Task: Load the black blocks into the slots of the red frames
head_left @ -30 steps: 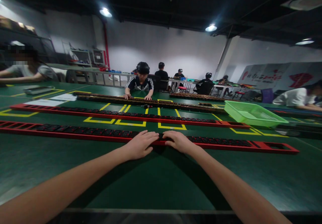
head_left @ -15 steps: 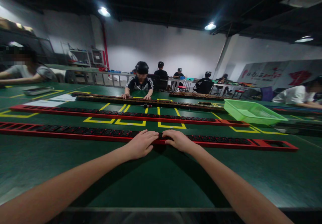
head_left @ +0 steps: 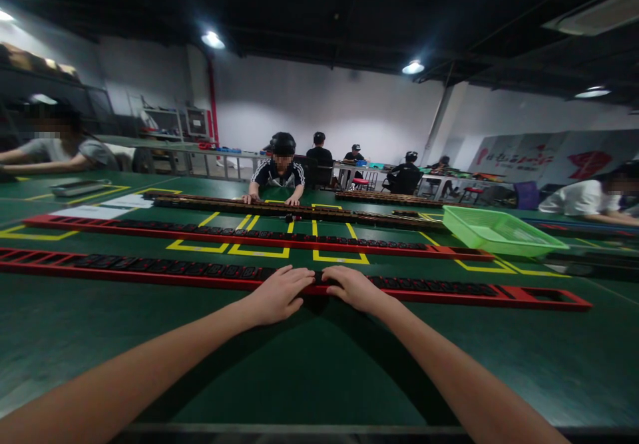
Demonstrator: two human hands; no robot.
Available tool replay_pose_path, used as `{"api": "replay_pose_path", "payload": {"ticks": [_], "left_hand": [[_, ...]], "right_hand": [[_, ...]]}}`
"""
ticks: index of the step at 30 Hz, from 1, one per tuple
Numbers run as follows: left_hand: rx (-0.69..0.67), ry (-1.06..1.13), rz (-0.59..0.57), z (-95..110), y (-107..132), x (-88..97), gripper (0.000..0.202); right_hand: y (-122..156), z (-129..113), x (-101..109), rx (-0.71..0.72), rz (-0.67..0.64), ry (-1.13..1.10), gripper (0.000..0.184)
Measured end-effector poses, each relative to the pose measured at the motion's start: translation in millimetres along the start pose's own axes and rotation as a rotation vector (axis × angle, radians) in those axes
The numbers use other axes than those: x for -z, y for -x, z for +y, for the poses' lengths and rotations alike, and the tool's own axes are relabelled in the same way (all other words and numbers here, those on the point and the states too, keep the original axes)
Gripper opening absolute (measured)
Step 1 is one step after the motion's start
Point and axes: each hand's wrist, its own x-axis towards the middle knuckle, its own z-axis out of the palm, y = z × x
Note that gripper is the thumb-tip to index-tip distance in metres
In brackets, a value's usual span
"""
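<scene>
A long red frame [head_left: 200, 272] lies across the green table in front of me, with a row of flat black pieces [head_left: 174, 265] set in it. My left hand [head_left: 282, 294] rests over its middle, fingers stretched to the right across the pieces and thumb apart at the near edge. Facing it from the right, my right hand [head_left: 354, 289] lies on the same frame with its fingers slightly bent and its thumb lower down. A narrow gap separates the two sets of fingertips. Dark material shows there, but its shape is unclear; part of the row is hidden under my hands.
Behind it runs a second red frame [head_left: 299, 239] with black pieces. Beyond are long dark strips [head_left: 224, 207], where a co-worker [head_left: 279, 174] has both hands. A green basket [head_left: 499, 231] stands at right. White papers [head_left: 94, 211] lie at left. Yellow tape marks the table.
The view has tilted slightly upward, so the table things appear a little lower. Both hands keep their places on the near red frame.
</scene>
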Motion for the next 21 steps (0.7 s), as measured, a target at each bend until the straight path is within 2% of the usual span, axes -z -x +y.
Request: {"api": "replay_pose_path", "payload": {"ticks": [21], "left_hand": [[-0.004, 0.002, -0.019, -2.3, -0.4, -0.4, 0.055]], "right_hand": [[-0.5, 0.6, 0.5, -0.01, -0.007, -0.005, 0.026]]}}
